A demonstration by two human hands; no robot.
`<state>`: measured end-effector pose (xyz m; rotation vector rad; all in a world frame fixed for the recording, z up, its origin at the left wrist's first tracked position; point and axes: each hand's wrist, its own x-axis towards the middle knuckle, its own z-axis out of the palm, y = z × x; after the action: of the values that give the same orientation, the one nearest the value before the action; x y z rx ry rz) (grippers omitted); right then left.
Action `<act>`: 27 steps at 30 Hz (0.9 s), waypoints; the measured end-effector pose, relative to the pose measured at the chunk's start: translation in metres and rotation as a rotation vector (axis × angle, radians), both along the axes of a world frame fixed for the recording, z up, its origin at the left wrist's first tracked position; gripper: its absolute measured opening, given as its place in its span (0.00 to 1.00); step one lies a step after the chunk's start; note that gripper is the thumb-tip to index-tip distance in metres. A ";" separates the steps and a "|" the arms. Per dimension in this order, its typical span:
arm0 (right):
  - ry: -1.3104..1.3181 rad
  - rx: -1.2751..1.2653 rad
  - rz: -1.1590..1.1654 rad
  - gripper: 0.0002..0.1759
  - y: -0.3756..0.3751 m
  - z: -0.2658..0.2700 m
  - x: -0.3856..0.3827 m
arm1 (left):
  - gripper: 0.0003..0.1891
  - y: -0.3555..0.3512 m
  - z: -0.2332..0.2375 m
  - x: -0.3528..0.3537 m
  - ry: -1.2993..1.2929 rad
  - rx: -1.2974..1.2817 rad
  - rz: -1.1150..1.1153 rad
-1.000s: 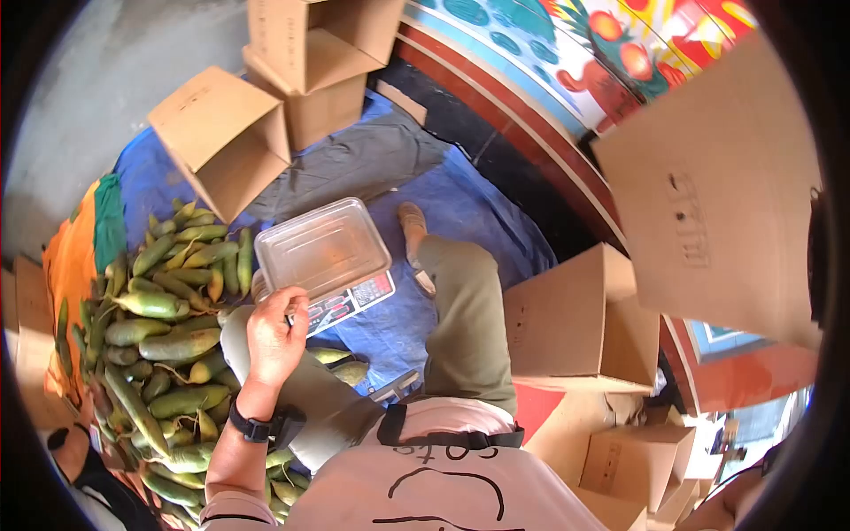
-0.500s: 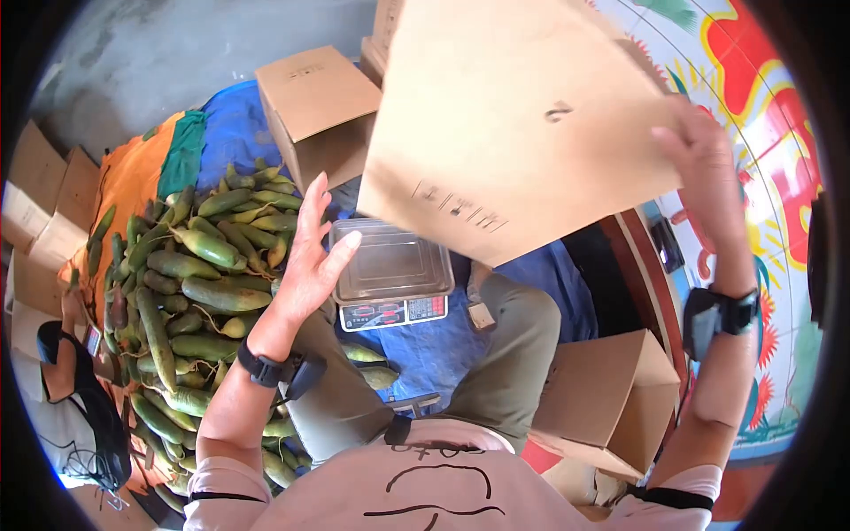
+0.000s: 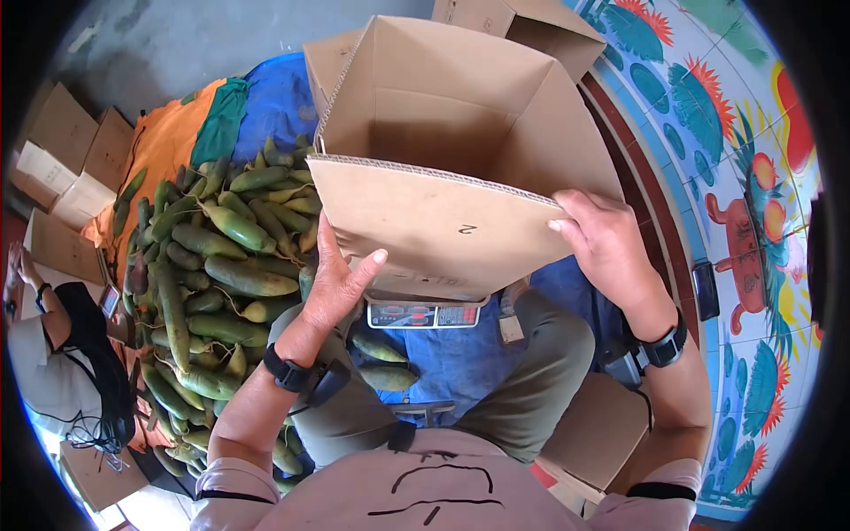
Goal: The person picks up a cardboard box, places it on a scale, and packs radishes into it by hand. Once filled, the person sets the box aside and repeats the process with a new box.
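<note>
A cardboard box (image 3: 434, 212) with its open top tilted up stands between my hands, over the digital scale (image 3: 423, 315). My right hand (image 3: 606, 243) grips the near rim at its right corner, with the thumb on the outer face. At the lower left of the box, my left hand (image 3: 336, 283) is open, thumb spread from the fingers, its fingertips right at the box's side. The box hides most of the clear tray on the scale. Two green radishes (image 3: 385, 363) lie on the blue tarp (image 3: 443, 358) just below the scale.
A large heap of green radishes (image 3: 221, 265) lies to the left. More cardboard boxes stand at the back (image 3: 531, 31), far left (image 3: 66, 150) and by my right leg (image 3: 593, 425). A co-worker (image 3: 66, 354) sits at the left. A painted tile wall (image 3: 708, 221) curves along the right.
The cardboard box has come down from high on the right and turned, so its open top now shows. My right hand has lowered with it, and the box now covers the tray.
</note>
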<state>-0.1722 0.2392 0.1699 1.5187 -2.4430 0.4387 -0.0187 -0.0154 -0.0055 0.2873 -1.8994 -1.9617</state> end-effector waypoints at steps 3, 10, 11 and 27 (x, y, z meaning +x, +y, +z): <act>-0.013 0.012 0.018 0.12 0.006 -0.009 0.001 | 0.55 0.000 0.001 0.001 -0.030 0.037 -0.023; 0.005 0.020 0.066 0.12 0.022 -0.031 -0.005 | 0.50 0.006 -0.001 0.003 -0.083 0.129 -0.106; 0.006 0.023 0.069 0.12 0.025 -0.033 -0.006 | 0.50 0.007 0.002 0.003 -0.087 0.140 -0.122; 0.001 0.102 0.224 0.17 0.040 -0.043 -0.001 | 0.46 0.009 -0.012 0.003 0.084 -0.140 0.212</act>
<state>-0.1736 0.2796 0.1271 1.8444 -2.3361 0.3572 -0.0162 -0.0063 -0.0176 0.3452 -1.8592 -1.6699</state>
